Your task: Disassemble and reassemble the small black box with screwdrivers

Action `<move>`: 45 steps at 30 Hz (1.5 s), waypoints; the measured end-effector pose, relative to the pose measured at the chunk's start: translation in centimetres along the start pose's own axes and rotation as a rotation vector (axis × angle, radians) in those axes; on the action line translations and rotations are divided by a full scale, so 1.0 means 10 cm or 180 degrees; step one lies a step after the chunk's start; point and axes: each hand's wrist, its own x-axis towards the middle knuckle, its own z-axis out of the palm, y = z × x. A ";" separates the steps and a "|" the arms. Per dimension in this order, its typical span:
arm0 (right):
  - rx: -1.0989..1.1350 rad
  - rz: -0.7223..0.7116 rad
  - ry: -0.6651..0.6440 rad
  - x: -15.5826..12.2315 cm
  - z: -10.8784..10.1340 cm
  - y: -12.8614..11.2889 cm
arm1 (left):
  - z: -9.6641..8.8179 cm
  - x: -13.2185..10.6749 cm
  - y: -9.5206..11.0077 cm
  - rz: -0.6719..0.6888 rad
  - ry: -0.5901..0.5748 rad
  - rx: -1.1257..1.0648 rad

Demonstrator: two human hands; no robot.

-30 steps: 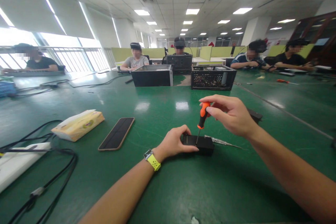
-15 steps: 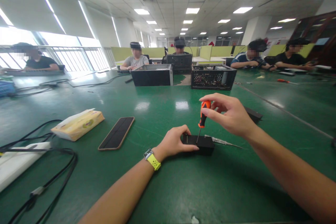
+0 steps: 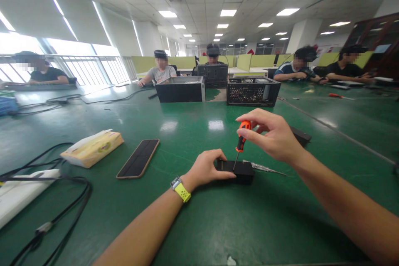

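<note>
Currently, the left grip (image 3: 205,168) is clamping a box (image 3: 245,169) on the near counter (image 3: 193,232), while the right grip (image 3: 271,135) is pinching a screwdriver (image 3: 240,144), whose tip is touching the box.

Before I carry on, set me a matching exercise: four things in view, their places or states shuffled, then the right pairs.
1. near screwdriver
2. black box
3. phone
4. watch strap

A. flat on the green table, touched by neither hand
B. yellow, around a wrist
C. gripped by the left hand
D. held in the right hand

Pairs: 1-D, 2-C, 3-A, 4-B
</note>
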 end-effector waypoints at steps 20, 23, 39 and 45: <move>-0.0394 -0.0213 0.0448 -0.04 0.07 0.00 | 0.02 0.00 -0.03 0.0076 0.0047 0.0043; -0.0319 -0.0115 0.0471 -0.05 0.08 0.00 | 0.02 0.00 -0.03 0.0061 0.0053 0.0026; -0.0119 -0.0297 0.0388 -0.04 0.05 -0.01 | 0.03 0.01 -0.01 0.0043 0.0080 0.0060; 0.0091 -0.0346 0.0466 -0.03 0.05 0.01 | 0.05 0.01 -0.02 0.0044 0.0073 0.0062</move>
